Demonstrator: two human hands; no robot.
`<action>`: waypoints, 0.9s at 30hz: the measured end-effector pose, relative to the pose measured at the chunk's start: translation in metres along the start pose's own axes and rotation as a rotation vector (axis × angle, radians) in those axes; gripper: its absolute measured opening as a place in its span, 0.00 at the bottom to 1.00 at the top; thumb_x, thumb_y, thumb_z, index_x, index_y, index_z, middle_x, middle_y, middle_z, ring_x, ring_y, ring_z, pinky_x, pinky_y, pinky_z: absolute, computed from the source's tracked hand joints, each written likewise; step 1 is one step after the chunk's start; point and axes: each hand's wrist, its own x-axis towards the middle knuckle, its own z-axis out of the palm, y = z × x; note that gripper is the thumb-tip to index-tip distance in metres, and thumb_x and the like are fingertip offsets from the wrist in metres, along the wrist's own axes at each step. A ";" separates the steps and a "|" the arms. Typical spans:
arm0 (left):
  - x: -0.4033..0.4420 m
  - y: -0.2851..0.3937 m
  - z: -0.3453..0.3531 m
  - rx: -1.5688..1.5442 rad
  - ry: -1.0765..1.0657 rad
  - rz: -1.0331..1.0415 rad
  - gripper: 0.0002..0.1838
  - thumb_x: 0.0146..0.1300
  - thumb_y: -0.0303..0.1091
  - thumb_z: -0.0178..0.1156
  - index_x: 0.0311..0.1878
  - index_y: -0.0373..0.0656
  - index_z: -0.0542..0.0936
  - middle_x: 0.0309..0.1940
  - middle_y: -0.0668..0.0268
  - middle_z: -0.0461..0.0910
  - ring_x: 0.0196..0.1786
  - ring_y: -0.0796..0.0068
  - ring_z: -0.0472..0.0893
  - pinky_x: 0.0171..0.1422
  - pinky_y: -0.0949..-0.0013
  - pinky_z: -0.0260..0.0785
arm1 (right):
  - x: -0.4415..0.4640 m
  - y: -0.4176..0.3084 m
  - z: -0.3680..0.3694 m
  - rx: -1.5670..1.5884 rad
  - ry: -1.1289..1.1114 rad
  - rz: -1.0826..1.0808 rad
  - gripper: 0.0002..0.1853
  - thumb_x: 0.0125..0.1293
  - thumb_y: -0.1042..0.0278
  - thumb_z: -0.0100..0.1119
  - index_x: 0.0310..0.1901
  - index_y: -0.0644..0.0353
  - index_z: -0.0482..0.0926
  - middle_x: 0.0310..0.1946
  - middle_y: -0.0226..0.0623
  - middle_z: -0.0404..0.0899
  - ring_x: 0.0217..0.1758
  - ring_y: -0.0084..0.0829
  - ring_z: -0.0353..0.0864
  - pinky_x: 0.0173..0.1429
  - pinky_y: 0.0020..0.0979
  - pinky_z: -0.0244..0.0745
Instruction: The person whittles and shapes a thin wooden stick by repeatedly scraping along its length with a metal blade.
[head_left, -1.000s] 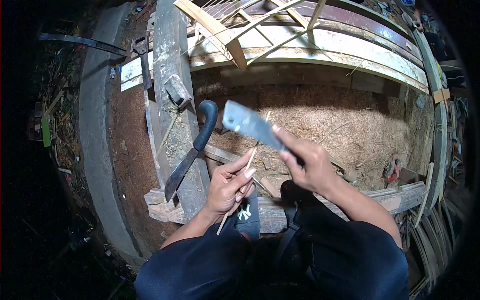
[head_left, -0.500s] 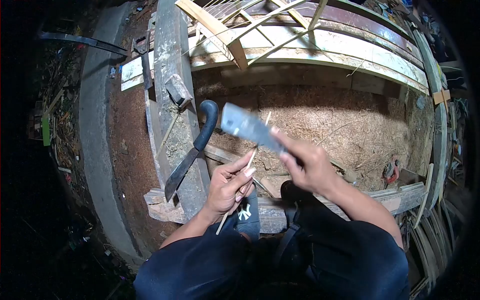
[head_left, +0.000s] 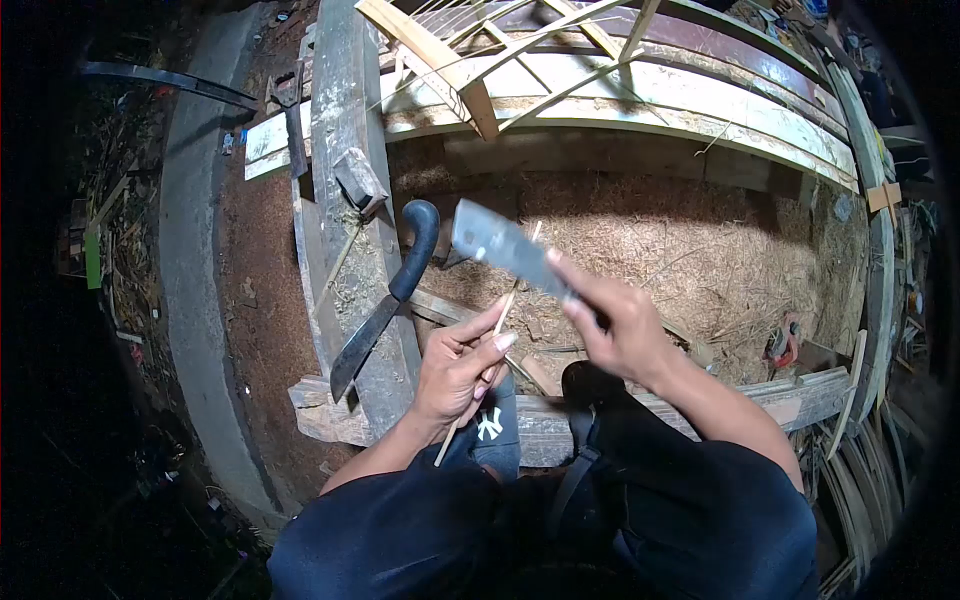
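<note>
My left hand (head_left: 460, 378) pinches a thin pale wooden stick (head_left: 504, 312), which slants up and away from my lap. Closed round the base of a wide grey metal blade (head_left: 505, 243) is my right hand (head_left: 620, 325); its handle is hidden by my fingers. The blade is slightly blurred and lies across the upper part of the stick. To the left, a curved knife with a black handle (head_left: 418, 250) rests on a grey wooden beam (head_left: 340, 95). A small block-shaped tool (head_left: 358, 182) sits on the same beam, above the knife.
A wooden frame with thin sticks (head_left: 478, 105) stands at the top, over pale planks (head_left: 690, 95). Shavings cover the ground (head_left: 640, 240). A saw (head_left: 294, 130) lies upper left. A red tool (head_left: 785, 345) is at the right. A horizontal beam (head_left: 780, 405) crosses near my knees.
The blade in my right hand has shifted slightly along the stick, down and then back up. My left hand keeps its hold on the stick, almost unmoved.
</note>
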 end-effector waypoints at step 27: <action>-0.004 -0.008 0.000 -0.039 0.129 -0.013 0.08 0.69 0.24 0.59 0.48 0.32 0.81 0.18 0.71 0.71 0.16 0.85 0.63 0.23 0.78 0.57 | -0.009 -0.028 -0.015 -0.180 -0.305 -0.133 0.29 0.67 0.53 0.63 0.70 0.37 0.72 0.20 0.42 0.78 0.16 0.33 0.78 0.24 0.36 0.79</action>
